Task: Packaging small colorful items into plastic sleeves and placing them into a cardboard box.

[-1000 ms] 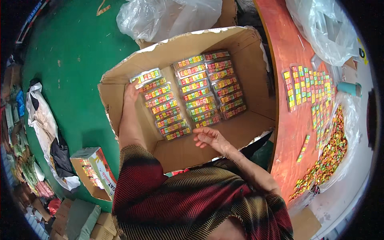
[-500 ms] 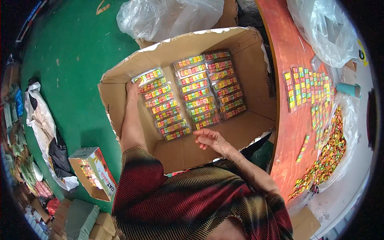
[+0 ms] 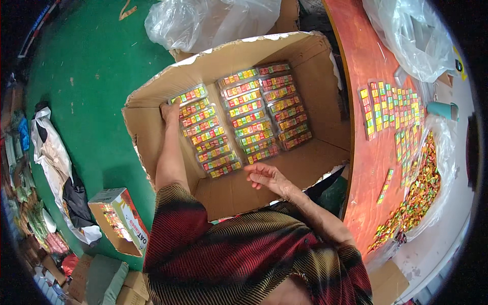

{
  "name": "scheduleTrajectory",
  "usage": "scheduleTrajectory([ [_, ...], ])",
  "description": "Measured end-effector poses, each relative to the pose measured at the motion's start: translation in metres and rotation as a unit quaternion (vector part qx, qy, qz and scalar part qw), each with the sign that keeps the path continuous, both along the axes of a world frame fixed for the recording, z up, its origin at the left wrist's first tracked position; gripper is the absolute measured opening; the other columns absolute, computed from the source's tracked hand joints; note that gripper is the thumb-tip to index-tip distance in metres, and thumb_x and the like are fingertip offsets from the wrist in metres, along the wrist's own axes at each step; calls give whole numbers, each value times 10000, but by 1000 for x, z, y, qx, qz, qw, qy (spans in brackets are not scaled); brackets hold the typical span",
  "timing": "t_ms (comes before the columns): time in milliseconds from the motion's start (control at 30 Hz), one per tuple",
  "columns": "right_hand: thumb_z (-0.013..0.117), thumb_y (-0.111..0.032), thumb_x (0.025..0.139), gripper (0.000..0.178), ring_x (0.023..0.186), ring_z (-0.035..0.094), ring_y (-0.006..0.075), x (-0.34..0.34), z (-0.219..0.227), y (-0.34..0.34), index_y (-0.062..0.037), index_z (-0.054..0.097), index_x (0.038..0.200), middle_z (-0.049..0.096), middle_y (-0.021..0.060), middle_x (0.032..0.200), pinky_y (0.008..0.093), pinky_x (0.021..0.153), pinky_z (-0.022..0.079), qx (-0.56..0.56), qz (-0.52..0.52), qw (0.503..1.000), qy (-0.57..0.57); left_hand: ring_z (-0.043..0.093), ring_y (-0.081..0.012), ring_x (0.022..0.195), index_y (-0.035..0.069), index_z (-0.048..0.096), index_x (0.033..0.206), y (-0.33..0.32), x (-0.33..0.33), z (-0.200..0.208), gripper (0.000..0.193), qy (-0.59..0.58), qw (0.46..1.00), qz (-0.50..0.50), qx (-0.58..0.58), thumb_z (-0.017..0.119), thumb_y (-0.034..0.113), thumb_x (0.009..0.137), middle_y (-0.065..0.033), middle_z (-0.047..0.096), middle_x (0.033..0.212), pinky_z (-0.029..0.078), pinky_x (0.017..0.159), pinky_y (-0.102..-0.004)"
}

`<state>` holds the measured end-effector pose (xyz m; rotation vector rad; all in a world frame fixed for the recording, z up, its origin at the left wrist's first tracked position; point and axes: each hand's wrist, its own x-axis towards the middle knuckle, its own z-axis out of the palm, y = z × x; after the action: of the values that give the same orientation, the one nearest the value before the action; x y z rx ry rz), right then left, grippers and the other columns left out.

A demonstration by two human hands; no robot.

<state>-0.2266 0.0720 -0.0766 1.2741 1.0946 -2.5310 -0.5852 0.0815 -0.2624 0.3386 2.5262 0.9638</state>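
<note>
A large open cardboard box (image 3: 229, 201) stands before me, holding three columns of clear plastic packs filled with small red, yellow and green wrapped pieces. My left hand (image 3: 171, 110) reaches down the box's left side and grips the near-left end of the far pack (image 3: 188, 95) in the left column; its thumb lies on the pack and the other fingers are mostly hidden. Over the box's near side hovers my right hand (image 3: 265, 176), loosely curled, fingers apart and holding nothing. Just beyond it lies the nearest pack of the middle column (image 3: 263, 154).
On the right, a reddish table (image 3: 363, 188) bears more filled packs (image 3: 381, 107), a heap of small wrapped pieces (image 3: 414, 198) and a plastic bag (image 3: 412, 35). Left of the box, a smaller carton (image 3: 119, 218) sits on the green floor (image 3: 96, 76). Another plastic bag (image 3: 213, 23) lies behind.
The view has shifted very slightly. Both hands keep nearly the same places, the left at the far pack and the right over the near side of the box.
</note>
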Motion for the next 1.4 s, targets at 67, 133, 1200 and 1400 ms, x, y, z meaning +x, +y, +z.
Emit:
scheduleTrajectory([
  [67,536,-184,849,297,699,519,56,-1,1,0,-67,514,1121,576,3,863,197,649,443,0,-1,1000,2,562,-337,898,-99,495,992,1,3,-8,587,27,999,16,-11,715,303,626,-249,570,959,441,782,-370],
  [133,537,-183,848,296,700,518,55,-1,1,0,-67,515,1120,575,2,864,198,652,443,0,-3,1000,3,564,-334,891,-100,482,1004,0,5,-11,598,54,998,32,-22,717,298,624,-243,571,956,441,778,-366],
  [1200,561,-187,834,278,682,518,52,5,-7,-4,-93,537,1095,580,-17,821,199,629,439,12,-23,1000,-8,443,-322,1014,38,469,1079,1,72,29,434,342,934,-52,-86,602,277,742,-199,464,1079,360,825,-436],
  [1400,562,-187,833,276,680,515,48,6,-7,-4,-91,537,1092,575,-20,812,194,630,438,6,-31,1000,-4,510,-262,912,153,620,862,11,85,47,140,292,913,-259,-118,547,226,768,-81,575,912,372,768,-434],
])
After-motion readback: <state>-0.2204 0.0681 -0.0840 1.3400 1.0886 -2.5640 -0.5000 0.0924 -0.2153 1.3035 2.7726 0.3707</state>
